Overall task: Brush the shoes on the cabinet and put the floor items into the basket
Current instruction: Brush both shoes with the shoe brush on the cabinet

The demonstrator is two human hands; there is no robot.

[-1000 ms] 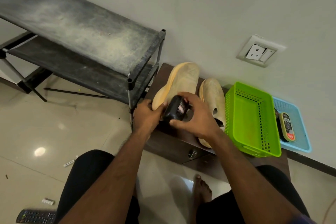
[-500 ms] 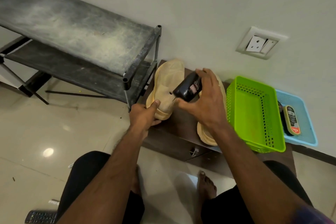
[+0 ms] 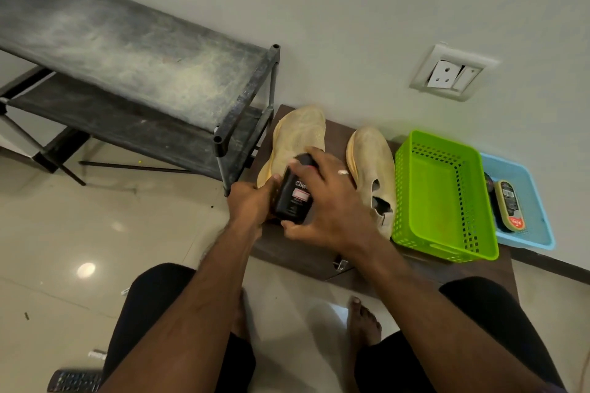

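Right hand: gripped a black polish bottle over the left shoe.
Left hand: fingers curled at that shoe's heel end, holding it.
Shoes: both lay on the brown cabinet.
Green basket: stood just beside the right shoe.
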